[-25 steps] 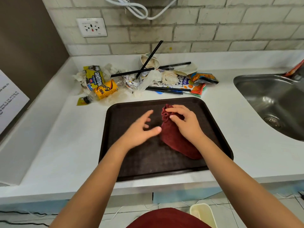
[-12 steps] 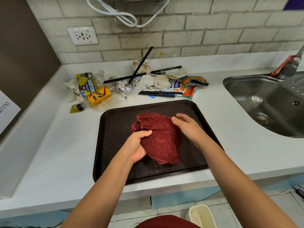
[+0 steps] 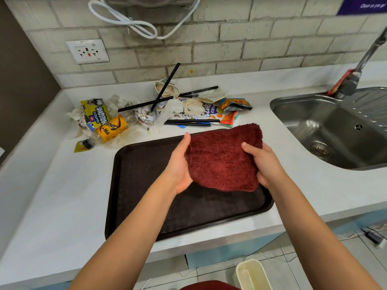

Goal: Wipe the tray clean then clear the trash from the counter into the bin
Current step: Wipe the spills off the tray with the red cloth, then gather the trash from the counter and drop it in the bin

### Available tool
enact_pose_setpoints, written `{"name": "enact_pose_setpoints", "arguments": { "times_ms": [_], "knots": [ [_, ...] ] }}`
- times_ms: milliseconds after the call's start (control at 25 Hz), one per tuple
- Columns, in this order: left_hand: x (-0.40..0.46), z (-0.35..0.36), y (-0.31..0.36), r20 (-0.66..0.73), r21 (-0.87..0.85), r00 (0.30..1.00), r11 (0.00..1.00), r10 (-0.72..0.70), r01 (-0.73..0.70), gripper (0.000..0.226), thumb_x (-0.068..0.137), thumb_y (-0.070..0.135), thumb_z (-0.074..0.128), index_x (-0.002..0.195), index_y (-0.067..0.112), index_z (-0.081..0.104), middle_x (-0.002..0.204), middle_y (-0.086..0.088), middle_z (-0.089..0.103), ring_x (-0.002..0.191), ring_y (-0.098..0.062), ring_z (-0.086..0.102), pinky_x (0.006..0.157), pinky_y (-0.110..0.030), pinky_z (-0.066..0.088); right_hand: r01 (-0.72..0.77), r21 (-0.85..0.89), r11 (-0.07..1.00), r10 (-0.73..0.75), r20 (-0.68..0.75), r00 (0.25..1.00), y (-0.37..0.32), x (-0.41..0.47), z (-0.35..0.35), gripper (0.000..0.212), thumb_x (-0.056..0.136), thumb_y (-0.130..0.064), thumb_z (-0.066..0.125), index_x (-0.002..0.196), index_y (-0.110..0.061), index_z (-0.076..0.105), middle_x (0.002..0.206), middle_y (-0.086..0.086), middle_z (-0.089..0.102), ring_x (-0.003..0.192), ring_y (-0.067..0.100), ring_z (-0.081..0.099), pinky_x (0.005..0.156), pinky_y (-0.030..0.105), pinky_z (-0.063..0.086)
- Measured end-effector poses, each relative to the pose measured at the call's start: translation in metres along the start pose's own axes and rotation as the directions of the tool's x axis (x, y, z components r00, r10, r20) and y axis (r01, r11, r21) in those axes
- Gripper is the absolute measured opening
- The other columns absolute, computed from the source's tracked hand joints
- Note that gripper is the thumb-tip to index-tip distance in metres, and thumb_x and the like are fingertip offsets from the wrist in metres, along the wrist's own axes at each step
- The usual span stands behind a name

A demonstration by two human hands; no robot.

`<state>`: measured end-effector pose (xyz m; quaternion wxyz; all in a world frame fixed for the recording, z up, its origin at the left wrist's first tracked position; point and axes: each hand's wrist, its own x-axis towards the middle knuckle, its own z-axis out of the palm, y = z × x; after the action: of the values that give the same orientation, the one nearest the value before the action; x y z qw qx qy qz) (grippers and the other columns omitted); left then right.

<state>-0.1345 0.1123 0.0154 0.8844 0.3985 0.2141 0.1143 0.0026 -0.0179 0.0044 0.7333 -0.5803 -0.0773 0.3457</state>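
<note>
Head view, looking down past both forearms. Left hand (image 3: 179, 164) up at the left edge of the dark red fluffy cloth (image 3: 224, 158), thumb pointing up along that edge, fingers tucked behind and out of sight, so gripping from underneath by the look of it. Right hand (image 3: 265, 164) on the cloth's right edge, thumb pressed over the front, fingers curled behind, pinching it. Cloth spread wide between the two hands, apparently lifted off the tray, though hard to be sure from this angle.

Below it, dark brown rectangular plastic tray (image 3: 144, 185) flat on the white counter (image 3: 62, 195), near edge close to the counter's front lip. Bare white counter to the tray's left, a narrower strip to its right before the stainless steel sink (image 3: 335, 130).

Just behind the tray's far edge, the heap of crumpled snack wrappers, tissues and black straws (image 3: 163, 109), spreading along the back towards the brick wall. Yellow crushed bottle (image 3: 112, 127) at the heap's left end. On the floor below, a cream plastic bin (image 3: 252, 275), only partly in shot.
</note>
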Motion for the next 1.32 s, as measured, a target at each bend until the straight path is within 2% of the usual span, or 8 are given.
{"name": "enact_pose_setpoints", "arguments": {
  "times_ms": [160,280,520,720,840,920,1000,1320],
  "knots": [
    [0.031,0.033,-0.025,-0.157,0.382,0.982,0.923,0.102,-0.035,0.028,0.083,0.022,0.068,0.109,0.017,0.062,0.120,-0.009,0.064,0.103,-0.019,0.063,0.100,-0.037,0.046,0.183,-0.301,0.936,-0.241,-0.169,0.956,-0.026,-0.002,-0.030,0.021,0.087,-0.007,0.059,0.107,-0.013,0.064,0.098,0.002,0.067,0.081,0.012,0.063,0.076,0.020,0.053],
    [0.054,0.068,-0.046,-0.140,0.709,0.962,0.702,0.235,-0.068,0.052,0.082,0.018,0.068,0.129,0.012,0.048,0.129,-0.006,0.058,0.116,-0.019,0.057,0.105,-0.033,0.042,0.212,-0.703,0.679,-0.506,-0.239,0.828,-0.045,-0.005,-0.059,0.022,0.086,-0.010,0.061,0.107,-0.010,0.065,0.090,-0.002,0.063,0.080,0.012,0.057,0.065,0.006,0.042],
    [0.086,0.121,-0.094,0.043,0.930,0.983,0.353,0.180,-0.105,0.089,0.085,0.013,0.062,0.150,0.017,0.001,0.127,-0.011,0.054,0.114,-0.024,0.056,0.091,-0.024,0.043,-0.111,-0.811,0.574,-0.291,-0.329,0.898,-0.060,0.005,-0.143,0.025,0.084,-0.013,0.064,0.108,-0.010,0.066,0.093,0.006,0.064,0.087,0.020,0.055,0.078,0.026,0.038],
    [0.102,0.136,-0.115,0.135,0.984,0.983,0.101,0.124,-0.148,0.069,0.086,0.016,0.059,0.145,0.018,0.022,0.125,-0.013,0.052,0.114,-0.028,0.053,0.093,-0.035,0.045,-0.153,-0.810,0.566,-0.260,-0.351,0.899,-0.047,0.025,-0.179,0.030,0.082,-0.013,0.066,0.112,-0.013,0.066,0.106,0.012,0.068,0.102,0.028,0.060,0.086,0.031,0.043],
    [0.112,0.142,-0.126,0.161,0.926,0.980,-0.360,0.119,-0.108,0.044,0.087,0.022,0.057,0.129,0.014,0.048,0.128,-0.011,0.044,0.116,-0.028,0.046,0.090,-0.037,0.042,-0.176,-0.868,0.465,-0.344,-0.360,0.867,-0.037,0.039,-0.189,0.041,0.080,-0.015,0.068,0.120,-0.016,0.058,0.113,0.012,0.063,0.109,0.033,0.056,0.089,0.040,0.045],
    [0.117,0.141,-0.129,0.148,0.810,0.980,-0.585,0.134,-0.042,0.034,0.085,0.026,0.057,0.117,0.014,0.059,0.128,-0.009,0.038,0.115,-0.027,0.039,0.091,-0.036,0.037,-0.215,-0.946,0.243,-0.446,-0.306,0.841,-0.026,0.044,-0.197,0.054,0.079,-0.014,0.069,0.129,-0.017,0.048,0.125,0.014,0.051,0.114,0.037,0.044,0.092,0.045,0.043],
    [0.120,0.139,-0.133,0.156,0.752,0.982,-0.657,0.103,-0.051,0.031,0.085,0.022,0.054,0.113,0.013,0.062,0.127,-0.007,0.039,0.115,-0.026,0.037,0.094,-0.037,0.032,-0.153,-0.979,0.134,-0.482,-0.200,0.853,-0.013,0.049,-0.206,0.042,0.081,-0.010,0.065,0.121,-0.012,0.054,0.121,0.016,0.050,0.112,0.038,0.041,0.092,0.044,0.040],
    [0.117,0.143,-0.135,0.169,0.680,0.984,-0.728,0.050,-0.080,0.018,0.086,0.014,0.049,0.099,0.014,0.061,0.105,-0.002,0.060,0.105,-0.022,0.047,0.093,-0.036,0.029,0.058,-0.945,0.321,-0.472,-0.107,0.875,0.009,0.048,-0.220,0.020,0.085,-0.004,0.058,0.102,-0.004,0.069,0.104,0.015,0.060,0.103,0.031,0.054,0.088,0.020,0.033]
  ]
}}
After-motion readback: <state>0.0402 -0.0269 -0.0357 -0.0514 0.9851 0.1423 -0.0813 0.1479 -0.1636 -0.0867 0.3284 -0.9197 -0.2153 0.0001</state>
